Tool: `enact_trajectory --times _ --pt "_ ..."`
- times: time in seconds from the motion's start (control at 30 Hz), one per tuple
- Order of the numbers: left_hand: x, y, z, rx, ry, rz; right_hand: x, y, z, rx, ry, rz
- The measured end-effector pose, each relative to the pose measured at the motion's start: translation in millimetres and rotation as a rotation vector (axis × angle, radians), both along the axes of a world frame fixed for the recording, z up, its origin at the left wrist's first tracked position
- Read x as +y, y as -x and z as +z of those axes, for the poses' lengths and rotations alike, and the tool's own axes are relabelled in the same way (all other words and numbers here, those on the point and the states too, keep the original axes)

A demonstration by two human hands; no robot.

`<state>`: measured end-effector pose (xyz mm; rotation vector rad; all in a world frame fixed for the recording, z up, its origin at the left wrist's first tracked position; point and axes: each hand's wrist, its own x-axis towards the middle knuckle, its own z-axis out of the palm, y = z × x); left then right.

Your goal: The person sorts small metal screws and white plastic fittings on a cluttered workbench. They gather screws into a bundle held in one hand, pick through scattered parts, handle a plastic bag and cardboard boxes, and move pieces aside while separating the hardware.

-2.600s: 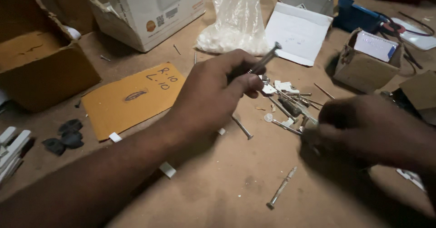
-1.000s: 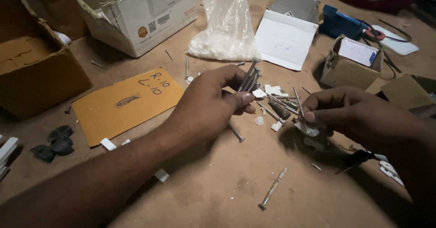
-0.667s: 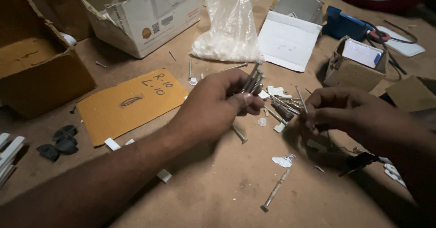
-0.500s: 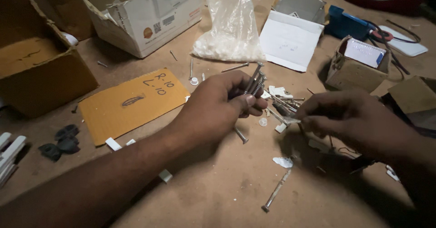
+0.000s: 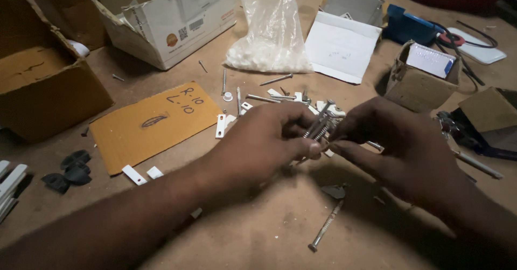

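Note:
My left hand [image 5: 264,143] is closed around a bundle of long metal screws [image 5: 319,128], their heads pointing up and to the right. My right hand [image 5: 393,141] meets it from the right, its fingertips touching the bundle's tips. Whether the right hand holds a screw of its own is hidden by the fingers. Behind both hands lies a scatter of loose screws and small white plastic pieces [image 5: 269,96] on the brown board surface. One long screw [image 5: 326,226] lies alone on the surface below my hands.
An orange cardboard piece [image 5: 153,124] lies at left, with black pads [image 5: 69,169] beyond it. Open cardboard boxes [image 5: 161,17] [image 5: 37,81] stand at back left. A clear bag of white plugs [image 5: 272,33], a white sheet [image 5: 342,46] and a small box [image 5: 423,76] sit behind.
My right hand has risen from the pile of screws and come left to meet the left hand's bundle. The left hand has kept its grip, moving slightly toward me.

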<state>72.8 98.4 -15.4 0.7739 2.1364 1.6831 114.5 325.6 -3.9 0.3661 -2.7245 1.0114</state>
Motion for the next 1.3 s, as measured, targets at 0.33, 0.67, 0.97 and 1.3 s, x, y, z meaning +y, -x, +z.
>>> enact_trajectory --times 0.33,0.67,0.97,1.3 --pt "-1.9 9.2 -8.7 0.081 -0.137 0.139 43.4 6.9 27.9 0.315 -0.052 -0.270" --pt "-32.1 55.3 -4.9 0.189 -0.161 0.441 49.8 45.4 13.1 -0.542 -0.655 -0.323" --pt "-20.0 43.9 -6.1 0.337 -0.075 0.235 54.3 30.8 22.1 -0.225 -0.486 -0.092" --pt "3.0 -2.0 -9.0 0.242 0.084 -0.010 7.2 3.4 -7.0 0.186 0.159 0.177"
